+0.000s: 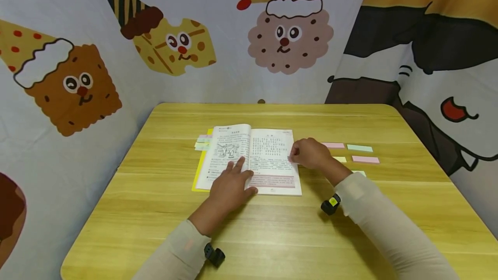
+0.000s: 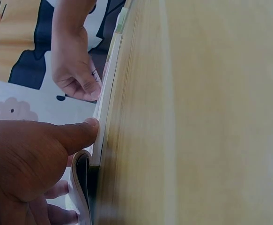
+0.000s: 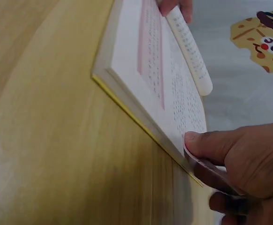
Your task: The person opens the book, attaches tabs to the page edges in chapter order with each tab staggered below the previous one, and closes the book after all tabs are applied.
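Observation:
An open book (image 1: 272, 150) with printed pages and a yellow cover lies on the table. My left hand (image 1: 231, 185) rests across its left page and the centre fold, fingers spread and thumb on the lower right page. At the book's right edge, my right hand (image 1: 311, 154) pinches a thin sticky tab (image 3: 211, 171) between thumb and fingers. In the right wrist view, the tab's end meets the page edge beside the thumb. Pale sticky tabs (image 1: 202, 142) stick out from the book's left side.
Several loose sticky tabs lie to the right of the book, including a pink one (image 1: 365, 159) and a green one (image 1: 359, 148); my right forearm partly covers this group. The wooden table (image 1: 155, 133) reaches back to a cartoon-printed cloth (image 1: 229, 85).

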Action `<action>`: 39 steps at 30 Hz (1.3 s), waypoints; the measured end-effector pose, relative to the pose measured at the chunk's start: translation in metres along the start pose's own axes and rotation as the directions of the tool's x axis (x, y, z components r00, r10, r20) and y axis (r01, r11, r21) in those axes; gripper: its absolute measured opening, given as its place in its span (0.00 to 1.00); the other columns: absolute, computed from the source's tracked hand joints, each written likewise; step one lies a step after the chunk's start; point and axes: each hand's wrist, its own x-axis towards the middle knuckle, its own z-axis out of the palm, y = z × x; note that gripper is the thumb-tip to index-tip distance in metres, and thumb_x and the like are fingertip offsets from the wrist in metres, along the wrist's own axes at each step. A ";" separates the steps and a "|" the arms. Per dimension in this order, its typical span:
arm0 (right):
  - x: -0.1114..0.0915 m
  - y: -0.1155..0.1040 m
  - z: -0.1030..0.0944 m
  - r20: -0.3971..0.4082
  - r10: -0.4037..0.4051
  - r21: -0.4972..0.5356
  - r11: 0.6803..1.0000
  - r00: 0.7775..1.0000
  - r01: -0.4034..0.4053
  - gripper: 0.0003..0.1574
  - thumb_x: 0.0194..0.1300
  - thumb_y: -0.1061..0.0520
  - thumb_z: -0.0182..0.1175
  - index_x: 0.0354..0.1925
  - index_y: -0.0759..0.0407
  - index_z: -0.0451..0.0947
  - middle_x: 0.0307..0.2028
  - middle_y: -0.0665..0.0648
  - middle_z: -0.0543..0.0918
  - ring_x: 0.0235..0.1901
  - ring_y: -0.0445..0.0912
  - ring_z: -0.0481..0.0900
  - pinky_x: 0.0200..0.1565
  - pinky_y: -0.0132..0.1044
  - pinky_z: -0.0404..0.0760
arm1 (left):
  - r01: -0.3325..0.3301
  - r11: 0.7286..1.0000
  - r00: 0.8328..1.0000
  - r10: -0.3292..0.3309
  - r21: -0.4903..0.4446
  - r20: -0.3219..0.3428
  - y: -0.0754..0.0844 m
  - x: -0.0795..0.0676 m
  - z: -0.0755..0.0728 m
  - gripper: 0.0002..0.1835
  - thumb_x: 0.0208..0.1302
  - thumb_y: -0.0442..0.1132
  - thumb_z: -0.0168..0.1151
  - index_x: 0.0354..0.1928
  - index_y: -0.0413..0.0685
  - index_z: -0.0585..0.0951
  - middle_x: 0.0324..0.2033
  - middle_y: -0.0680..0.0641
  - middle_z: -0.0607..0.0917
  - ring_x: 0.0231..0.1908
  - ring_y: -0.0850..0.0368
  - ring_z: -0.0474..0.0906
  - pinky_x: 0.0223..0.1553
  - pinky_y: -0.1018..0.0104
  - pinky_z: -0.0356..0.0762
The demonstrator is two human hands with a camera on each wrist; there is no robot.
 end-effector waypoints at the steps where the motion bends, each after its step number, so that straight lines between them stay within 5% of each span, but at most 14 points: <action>1: -0.001 0.000 0.000 -0.022 -0.020 -0.045 0.999 1.000 0.019 0.06 0.64 0.51 0.73 0.30 0.46 0.87 0.30 0.45 0.83 0.33 0.47 0.77 0.37 0.45 0.76 | 0.002 1.000 1.000 -0.002 -0.001 -0.001 0.000 0.000 0.000 0.28 0.66 0.60 0.67 0.65 0.59 0.81 0.77 0.44 0.62 0.73 0.36 0.62 0.54 0.39 0.78; 5: -0.003 0.001 0.002 -0.084 -0.163 -0.191 0.971 0.983 0.145 0.07 0.62 0.52 0.75 0.28 0.42 0.88 0.30 0.41 0.82 0.38 0.47 0.76 0.46 0.49 0.71 | 0.005 1.000 1.000 -0.005 -0.001 0.006 0.001 0.000 -0.001 0.29 0.66 0.60 0.67 0.65 0.58 0.81 0.77 0.44 0.62 0.73 0.36 0.61 0.55 0.39 0.77; 12: -0.017 0.007 -0.003 -0.031 -0.382 -0.244 0.899 0.924 0.364 0.10 0.67 0.63 0.68 0.30 0.51 0.90 0.26 0.46 0.83 0.31 0.46 0.74 0.38 0.44 0.67 | -0.006 1.000 1.000 0.006 -0.008 0.005 0.000 0.000 0.001 0.29 0.66 0.60 0.67 0.65 0.58 0.81 0.77 0.43 0.62 0.72 0.34 0.62 0.54 0.38 0.78; 15: -0.022 0.010 -0.008 0.004 -0.402 -0.219 0.893 0.916 0.393 0.08 0.68 0.62 0.67 0.41 0.53 0.92 0.34 0.49 0.87 0.36 0.47 0.78 0.39 0.44 0.67 | -0.001 1.000 1.000 0.001 -0.005 -0.001 -0.002 -0.001 0.001 0.29 0.66 0.61 0.67 0.65 0.59 0.81 0.77 0.43 0.62 0.72 0.35 0.62 0.53 0.38 0.78; 20: -0.022 0.012 -0.016 0.076 -0.394 -0.215 0.891 0.916 0.401 0.20 0.67 0.63 0.66 0.56 0.49 0.88 0.47 0.51 0.88 0.45 0.52 0.79 0.42 0.45 0.68 | -0.004 1.000 1.000 0.004 -0.011 -0.003 -0.003 -0.001 0.001 0.29 0.66 0.60 0.67 0.65 0.58 0.81 0.77 0.42 0.62 0.72 0.34 0.62 0.52 0.38 0.79; 30: -0.021 0.022 -0.017 0.100 -0.355 -0.150 0.918 0.930 0.367 0.19 0.71 0.58 0.64 0.58 0.48 0.86 0.50 0.53 0.87 0.50 0.54 0.79 0.48 0.51 0.69 | -0.019 1.000 1.000 0.019 -0.013 -0.012 -0.001 0.000 0.001 0.28 0.67 0.60 0.67 0.65 0.57 0.81 0.76 0.42 0.63 0.72 0.34 0.63 0.53 0.38 0.78; 39: -0.024 0.021 -0.016 0.063 -0.380 -0.128 0.914 0.923 0.385 0.20 0.69 0.64 0.65 0.56 0.51 0.87 0.45 0.54 0.87 0.46 0.52 0.79 0.48 0.49 0.72 | -0.023 1.000 1.000 0.022 -0.020 -0.014 -0.001 0.000 0.001 0.28 0.67 0.59 0.67 0.65 0.56 0.81 0.76 0.41 0.63 0.71 0.33 0.63 0.54 0.37 0.77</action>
